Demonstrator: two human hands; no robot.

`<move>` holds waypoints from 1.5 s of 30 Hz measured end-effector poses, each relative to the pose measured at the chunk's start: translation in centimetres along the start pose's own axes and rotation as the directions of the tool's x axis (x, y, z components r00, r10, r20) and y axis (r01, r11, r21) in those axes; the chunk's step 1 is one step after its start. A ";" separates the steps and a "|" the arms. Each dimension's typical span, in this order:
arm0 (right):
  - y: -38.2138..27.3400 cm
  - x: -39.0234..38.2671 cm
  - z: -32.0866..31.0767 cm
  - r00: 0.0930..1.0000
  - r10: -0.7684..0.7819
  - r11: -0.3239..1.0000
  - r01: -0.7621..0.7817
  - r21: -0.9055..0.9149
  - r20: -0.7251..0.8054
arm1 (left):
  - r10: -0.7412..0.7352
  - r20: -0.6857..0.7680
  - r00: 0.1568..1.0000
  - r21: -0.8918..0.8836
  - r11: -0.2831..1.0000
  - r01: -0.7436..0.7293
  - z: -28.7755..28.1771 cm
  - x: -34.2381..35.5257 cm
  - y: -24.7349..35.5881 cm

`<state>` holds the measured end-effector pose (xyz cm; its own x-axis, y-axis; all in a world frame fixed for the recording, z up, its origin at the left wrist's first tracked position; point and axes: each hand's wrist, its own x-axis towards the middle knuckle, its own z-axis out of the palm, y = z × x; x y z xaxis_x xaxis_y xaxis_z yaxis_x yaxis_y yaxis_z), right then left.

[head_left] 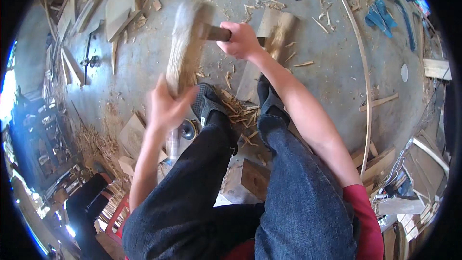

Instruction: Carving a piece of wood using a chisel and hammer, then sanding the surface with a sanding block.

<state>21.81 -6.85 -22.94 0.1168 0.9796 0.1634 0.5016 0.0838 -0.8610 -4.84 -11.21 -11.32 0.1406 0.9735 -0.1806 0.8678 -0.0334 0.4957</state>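
My left hand [168, 106], smeared by motion, is closed round the lower end of a thick, rough wooden block [183, 50]. In my right hand [240, 42] is the dark wooden handle [217, 33] of what looks like a chisel. The handle's end meets or overlaps the block's upper part; whether they touch I cannot tell. A short dark piece of the tool shows past my right wrist, over a board [255, 74] on the floor. That board has a rough, freshly cut face [280, 36] at its far end and lies between my feet.
Shavings and splinters [240, 110] litter the concrete floor. Boards [122, 9] lie at the far left. A long thin strip [361, 58] curves along the right, with a blue cloth [380, 18] beyond it. A wooden block [252, 180] stands below my knees.
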 end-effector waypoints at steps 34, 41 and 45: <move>14.1 -7.0 -7.5 0.855 0.400 0.653 -0.518 -0.553 -0.329 | -0.023 0.307 0.951 -0.456 0.874 0.169 3.8 -3.1 -5.1; 8.4 -2.8 -1.5 0.934 0.339 0.692 -0.165 -0.703 0.114 | -0.126 0.266 0.956 -0.490 0.836 0.247 4.1 -2.9 -6.8; 4.5 -2.0 -1.4 0.931 0.314 0.741 -0.116 -0.661 0.189 | -0.175 0.174 0.969 -0.408 0.883 0.233 3.9 -2.1 -6.7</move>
<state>25.04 -8.66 -26.44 0.1045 0.9723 -0.2090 0.9251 -0.1722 -0.3385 -9.04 -13.89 -17.57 0.0668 0.9098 -0.4096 0.6046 0.2897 0.7420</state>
